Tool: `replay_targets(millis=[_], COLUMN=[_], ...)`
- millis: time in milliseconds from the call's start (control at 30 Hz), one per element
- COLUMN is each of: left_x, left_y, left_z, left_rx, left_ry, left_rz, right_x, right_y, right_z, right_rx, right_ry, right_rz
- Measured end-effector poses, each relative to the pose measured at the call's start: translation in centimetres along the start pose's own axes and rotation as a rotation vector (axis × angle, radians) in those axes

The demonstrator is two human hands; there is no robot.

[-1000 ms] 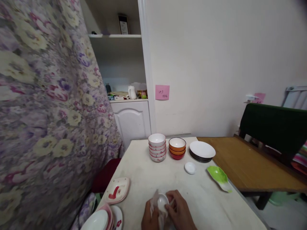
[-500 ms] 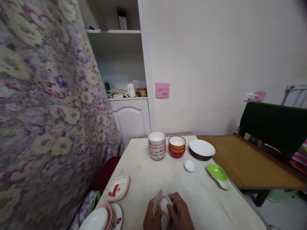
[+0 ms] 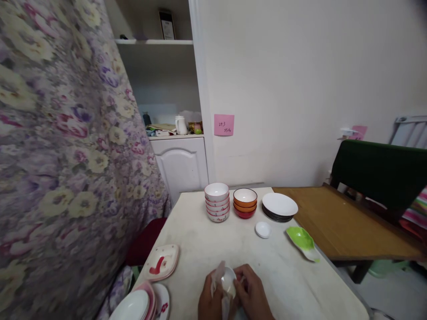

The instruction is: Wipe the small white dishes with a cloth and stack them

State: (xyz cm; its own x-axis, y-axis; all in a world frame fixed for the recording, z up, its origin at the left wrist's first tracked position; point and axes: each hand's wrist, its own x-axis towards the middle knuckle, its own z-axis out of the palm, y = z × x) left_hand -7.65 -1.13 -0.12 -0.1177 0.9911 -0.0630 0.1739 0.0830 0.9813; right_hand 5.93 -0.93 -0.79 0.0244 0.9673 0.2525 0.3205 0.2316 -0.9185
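Note:
Low over the table's near edge, a small white dish (image 3: 228,281) is held between my two hands, its hollow side showing. My left hand (image 3: 210,297) is closed on the dish's left side, with a thin pale cloth or tissue (image 3: 218,278) bunched between fingers and rim. At the right rim, my right hand (image 3: 251,291) pinches the dish with thumb and fingers; some of the pale cloth shows below. A similar small white dish (image 3: 263,230) lies on the table farther off.
At the back stand stacked white-and-red bowls (image 3: 217,202), orange and red bowls (image 3: 245,203) and white plates (image 3: 279,205). A green leaf-shaped dish (image 3: 302,242) lies right. Square patterned plates (image 3: 163,262) and piled round plates (image 3: 133,306) sit left. A brown bench (image 3: 340,222) adjoins the table.
The small dish has tilted in my hands, so more of its hollow shows. My right hand has shifted slightly along its rim. The view has moved a little.

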Motion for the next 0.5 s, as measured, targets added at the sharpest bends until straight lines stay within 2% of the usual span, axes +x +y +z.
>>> replay_targets(millis=[133,200,300,500], left_x=[-0.1,0.0,0.2,0.8], left_y=[1.1,1.3,0.9,-0.8], left_z=[-0.3,-0.4,-0.5,-0.1], left_rx=[-0.077,-0.158,-0.251,-0.191], left_ry=[-0.127,-0.198,-0.242,-0.104], left_rz=[0.014,-0.026,-0.099,-0.116], right_x=[0.1,0.4,0.7,1.2], right_y=[0.0,0.0,-0.1,-0.2], right_z=[-0.4,-0.6,-0.8,-0.4], right_rx=[0.022,0.039,0.098,0.128], right_ry=[0.004,0.003,-0.031,-0.009], right_rz=[0.037,0.044,0.076,0.151])
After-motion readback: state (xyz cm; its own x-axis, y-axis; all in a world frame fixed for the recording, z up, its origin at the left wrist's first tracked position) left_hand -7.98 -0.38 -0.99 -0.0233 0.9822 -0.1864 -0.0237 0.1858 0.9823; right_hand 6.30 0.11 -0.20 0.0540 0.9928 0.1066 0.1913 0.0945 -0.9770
